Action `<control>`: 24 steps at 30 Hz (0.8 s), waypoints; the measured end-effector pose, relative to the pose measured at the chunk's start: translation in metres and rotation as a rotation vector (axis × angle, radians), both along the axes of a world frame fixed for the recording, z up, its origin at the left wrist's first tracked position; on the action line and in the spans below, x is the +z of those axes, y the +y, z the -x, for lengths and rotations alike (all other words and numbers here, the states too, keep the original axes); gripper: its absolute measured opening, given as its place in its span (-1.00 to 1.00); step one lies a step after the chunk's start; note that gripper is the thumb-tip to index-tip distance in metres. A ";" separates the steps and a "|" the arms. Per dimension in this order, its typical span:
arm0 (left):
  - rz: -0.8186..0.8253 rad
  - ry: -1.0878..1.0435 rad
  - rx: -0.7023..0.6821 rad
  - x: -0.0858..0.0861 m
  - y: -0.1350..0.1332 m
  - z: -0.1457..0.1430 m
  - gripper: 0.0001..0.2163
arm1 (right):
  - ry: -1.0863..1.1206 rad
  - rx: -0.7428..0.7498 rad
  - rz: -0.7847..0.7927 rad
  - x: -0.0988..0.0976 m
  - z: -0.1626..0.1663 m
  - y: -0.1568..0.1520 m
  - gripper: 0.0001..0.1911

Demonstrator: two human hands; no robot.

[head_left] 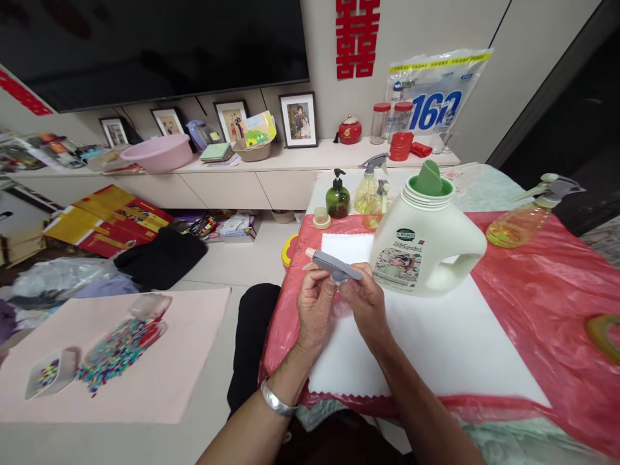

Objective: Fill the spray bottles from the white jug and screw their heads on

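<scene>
In front of my chest, above a white sheet point(426, 349), my left hand point(314, 307) and my right hand point(367, 307) meet at a grey trigger spray head point(334, 263). Fingers of both hands are closed around its lower part, with the thumbs together under the grey top. Whether a bottle hangs beneath it I cannot tell, as the hands cover that spot. Just right of my hands stands a large pale-green jug point(421, 239) with a green cap piece point(430, 181) in its mouth. Behind are a dark green pump bottle point(338, 197) and two spray bottles point(367, 190).
Red plastic film point(513, 271) covers the table around the sheet. A spray bottle with yellow liquid point(513, 226) stands at the right, near a tape roll point(605, 332). A small round cap point(321, 217) lies at the back left. Colourful beads point(113, 355) are spread on a pink mat point(194, 342).
</scene>
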State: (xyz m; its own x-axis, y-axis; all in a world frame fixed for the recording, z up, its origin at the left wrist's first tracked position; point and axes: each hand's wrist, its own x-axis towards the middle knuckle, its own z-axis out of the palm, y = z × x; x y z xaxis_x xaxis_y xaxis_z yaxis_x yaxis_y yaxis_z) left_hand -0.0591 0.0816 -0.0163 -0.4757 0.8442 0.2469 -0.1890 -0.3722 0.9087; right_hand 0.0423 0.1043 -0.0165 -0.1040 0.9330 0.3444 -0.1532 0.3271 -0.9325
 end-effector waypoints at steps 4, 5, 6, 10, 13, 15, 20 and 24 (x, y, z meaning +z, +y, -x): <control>-0.011 0.004 0.016 0.003 0.001 -0.002 -0.73 | -0.045 0.051 -0.002 0.004 -0.005 0.002 -0.69; -0.002 -0.002 0.019 0.003 0.001 -0.002 -0.73 | -0.051 0.055 -0.002 0.004 -0.005 0.003 -0.69; 0.008 -0.007 0.023 0.003 0.001 -0.003 -0.72 | -0.052 0.055 -0.003 0.004 -0.005 0.004 -0.70; 0.008 -0.040 0.029 0.001 0.001 -0.003 -0.73 | -0.023 0.014 0.000 0.004 0.000 0.003 -0.76; 0.025 -0.084 0.012 0.001 -0.002 -0.002 -0.76 | -0.011 -0.053 0.017 0.003 0.005 0.000 -0.74; 0.050 -0.101 -0.013 0.002 -0.004 0.000 -0.74 | -0.030 -0.106 0.013 0.002 0.008 -0.002 -0.74; 0.025 -0.069 -0.092 0.005 -0.006 0.001 -0.61 | -0.111 -0.251 -0.052 0.001 0.013 -0.005 -0.73; 0.053 -0.008 -0.039 0.006 -0.003 -0.001 -0.66 | -0.133 -0.263 -0.057 0.001 0.016 -0.003 -0.80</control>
